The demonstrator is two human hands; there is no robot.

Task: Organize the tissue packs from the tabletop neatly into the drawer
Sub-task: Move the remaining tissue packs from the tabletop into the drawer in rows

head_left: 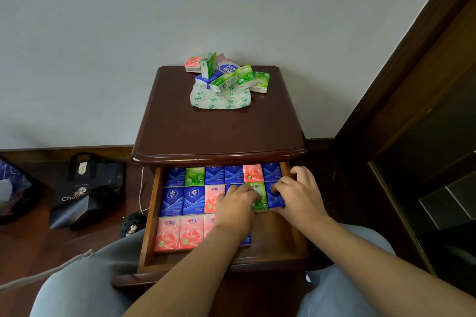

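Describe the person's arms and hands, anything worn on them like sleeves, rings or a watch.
Both forearms are bare as far as the frame shows: no sleeves visible. The left hand and right hand wear no gloves, and no watch, bracelet or ring is visible on the wrists or fingers. Light blue-grey trousers cover the knees below the arms.

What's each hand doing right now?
Left hand: open, fingers pressing on the green tissue pack in the drawer.
Right hand: fingers curled on the blue tissue pack.
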